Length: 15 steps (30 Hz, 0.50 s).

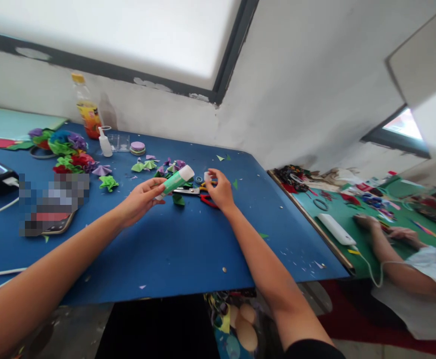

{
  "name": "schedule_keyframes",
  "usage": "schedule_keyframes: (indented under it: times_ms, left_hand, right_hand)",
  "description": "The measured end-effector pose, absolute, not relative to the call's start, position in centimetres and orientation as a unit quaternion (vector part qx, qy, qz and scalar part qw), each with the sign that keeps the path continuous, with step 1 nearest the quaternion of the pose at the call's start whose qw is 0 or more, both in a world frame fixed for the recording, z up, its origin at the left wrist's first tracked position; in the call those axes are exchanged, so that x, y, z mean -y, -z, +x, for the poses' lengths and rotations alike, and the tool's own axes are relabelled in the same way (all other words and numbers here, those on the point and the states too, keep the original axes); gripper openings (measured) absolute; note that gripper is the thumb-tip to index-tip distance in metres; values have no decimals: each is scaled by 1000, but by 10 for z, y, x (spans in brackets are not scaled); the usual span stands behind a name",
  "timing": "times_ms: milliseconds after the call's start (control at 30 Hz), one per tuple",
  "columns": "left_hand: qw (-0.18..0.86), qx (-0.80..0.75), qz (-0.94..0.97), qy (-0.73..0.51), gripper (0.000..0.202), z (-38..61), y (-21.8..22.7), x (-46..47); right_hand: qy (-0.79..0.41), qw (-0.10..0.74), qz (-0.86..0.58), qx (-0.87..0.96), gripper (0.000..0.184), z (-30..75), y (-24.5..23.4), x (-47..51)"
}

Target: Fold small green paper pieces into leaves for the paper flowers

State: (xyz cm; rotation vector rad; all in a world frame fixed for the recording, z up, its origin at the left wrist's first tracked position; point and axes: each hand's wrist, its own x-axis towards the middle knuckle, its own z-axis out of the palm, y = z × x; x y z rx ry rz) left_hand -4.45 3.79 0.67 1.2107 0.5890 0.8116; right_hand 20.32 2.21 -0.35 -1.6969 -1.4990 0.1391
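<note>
My left hand (140,199) is closed around a green and white glue stick (175,181), held above the blue table (173,249). My right hand (220,190) pinches a small white cap (207,176) just right of the stick's tip. Beneath the hands lie scissors with orange and red handles (199,192) and folded green and purple paper pieces (158,167).
Paper flowers (66,149), a drink bottle (87,107), a small glue bottle (105,142) and round paper discs (137,147) stand at the back left. A phone (55,224) lies at left. A co-worker's arms (390,239) rest on a green table (337,209) at right.
</note>
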Motion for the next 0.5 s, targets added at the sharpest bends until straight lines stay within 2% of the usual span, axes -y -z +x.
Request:
schedule_keyframes:
  times_ms: [100,200,333,500]
  left_hand:
    - [708,-274,541,-361,35,-40,-4,-36]
    - [687,-276,568,-359,33,-37,-3,-35]
    - [559,-312,665,-384,35,-35,2,-34]
    - [288,-280,871,-283,32,-32,16,-29]
  right_hand:
    - [-334,460,-529,630,49,164,-1,-10]
    - [-421,496,-453,610,38,132,0,2]
    - [-380,543,-462,589,33,131,-4,2]
    - [-134,586,-581,548,33,198,-18,-44]
